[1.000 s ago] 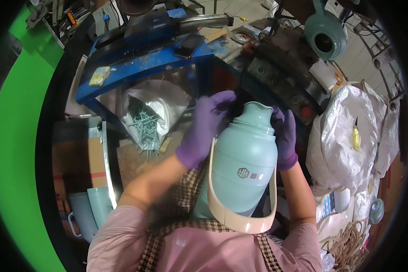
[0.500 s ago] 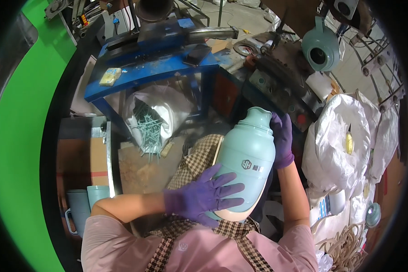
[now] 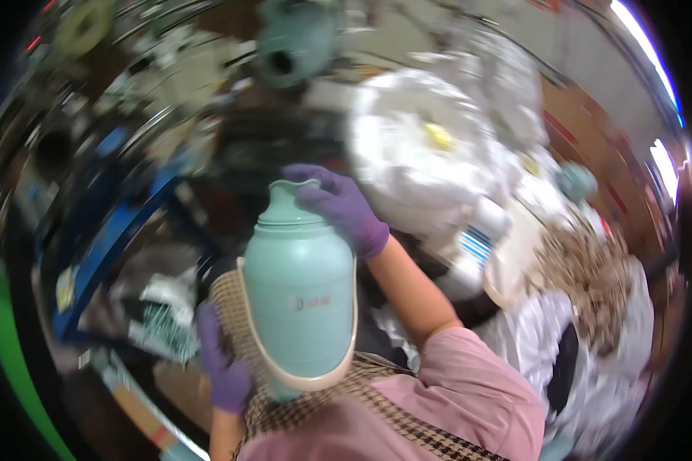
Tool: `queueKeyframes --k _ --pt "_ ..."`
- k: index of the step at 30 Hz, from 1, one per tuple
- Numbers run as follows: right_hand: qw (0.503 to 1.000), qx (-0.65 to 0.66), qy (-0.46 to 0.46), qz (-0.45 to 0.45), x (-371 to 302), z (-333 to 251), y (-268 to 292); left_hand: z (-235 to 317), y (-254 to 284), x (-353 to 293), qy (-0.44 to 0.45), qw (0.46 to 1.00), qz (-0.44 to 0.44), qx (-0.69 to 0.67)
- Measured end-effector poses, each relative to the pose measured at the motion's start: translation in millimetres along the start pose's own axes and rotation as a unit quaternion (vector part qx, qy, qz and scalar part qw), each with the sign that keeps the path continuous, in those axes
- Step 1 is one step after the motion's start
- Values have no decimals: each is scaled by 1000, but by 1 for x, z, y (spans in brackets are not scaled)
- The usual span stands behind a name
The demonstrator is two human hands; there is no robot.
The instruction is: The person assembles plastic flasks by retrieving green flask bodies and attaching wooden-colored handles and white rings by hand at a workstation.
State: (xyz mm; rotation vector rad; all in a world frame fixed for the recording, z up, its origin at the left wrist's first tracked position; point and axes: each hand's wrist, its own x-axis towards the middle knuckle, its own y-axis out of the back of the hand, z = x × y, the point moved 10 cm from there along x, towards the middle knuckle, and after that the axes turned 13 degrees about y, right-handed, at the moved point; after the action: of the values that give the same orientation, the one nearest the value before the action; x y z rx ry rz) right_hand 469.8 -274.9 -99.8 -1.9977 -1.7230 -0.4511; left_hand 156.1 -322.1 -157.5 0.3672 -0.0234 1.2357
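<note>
A pale teal thermos flask (image 3: 300, 269) with a cream carrying handle (image 3: 338, 376) stands nearly upright in front of my checked apron (image 3: 234, 307). The handle hangs down across its lower body. My right hand (image 3: 342, 207), in a purple glove, is closed at the flask's spouted neck, thumb and fingers against the rim. My left hand (image 3: 223, 365), gloved too, is to the left of the flask beside the apron, fingers stretched out and apart from the flask. The flask's base is partly hidden by the handle and my chest.
A white-lined sack (image 3: 392, 146) with a small yellow tool stands at the upper right. Tan cords (image 3: 584, 269) lie beyond it. The blue bench (image 3: 111, 253) is at left, above a bag of teal parts (image 3: 161, 330). A teal shell (image 3: 292, 46) hangs at the top. Much is blurred.
My view has swung to the right. My left hand has come off the flask's body to its left side. My right hand has moved further over the neck, and the handle now shows in front.
</note>
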Motion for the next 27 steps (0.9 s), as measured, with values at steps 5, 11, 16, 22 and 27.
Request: queueKeyframes --k 5,11,16,22,27 --pt "890 136 187 392 -183 -115 208 -48 57 -20 3 989 135 53" --pt "716 111 238 646 -353 -160 314 -122 80 5 67 986 133 -73" --pt "660 -518 170 517 -294 -231 433 -92 48 25 25 997 74 -3" --pt "488 -816 54 306 -172 -265 485 -164 94 -32 122 985 118 13" --pt "663 -649 337 158 -95 -177 296 -301 147 -300 374 782 298 -400"
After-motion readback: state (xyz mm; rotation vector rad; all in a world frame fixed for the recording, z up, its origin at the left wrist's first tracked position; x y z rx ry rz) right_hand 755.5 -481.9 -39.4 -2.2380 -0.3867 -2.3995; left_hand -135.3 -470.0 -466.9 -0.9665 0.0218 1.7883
